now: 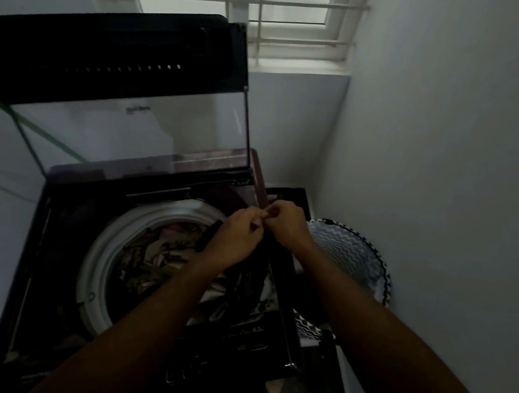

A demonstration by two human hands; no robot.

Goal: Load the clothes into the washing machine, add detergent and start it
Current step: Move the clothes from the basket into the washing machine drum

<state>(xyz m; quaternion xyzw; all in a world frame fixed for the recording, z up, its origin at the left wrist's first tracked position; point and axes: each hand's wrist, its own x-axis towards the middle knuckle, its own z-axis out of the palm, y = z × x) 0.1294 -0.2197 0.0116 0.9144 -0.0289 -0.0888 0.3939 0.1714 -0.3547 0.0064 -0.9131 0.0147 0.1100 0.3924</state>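
A dark top-loading washing machine (54, 268) stands with its glass lid (128, 126) raised. Its white-rimmed drum (102, 251) holds patterned clothes (157, 258). Above the drum's right side, my left hand (236, 239) and my right hand (284, 226) meet and both grip a black garment (251, 271) that hangs down into the drum. A strap-like edge of it sticks out left of my left hand. Fingers of both hands are curled together at the garment's top.
A round laundry basket (352, 258) with a black-and-white zigzag pattern stands to the right of the machine, against the white wall. A barred window (276, 10) is behind. The control panel (231, 347) runs along the machine's near edge. A green line crosses at left.
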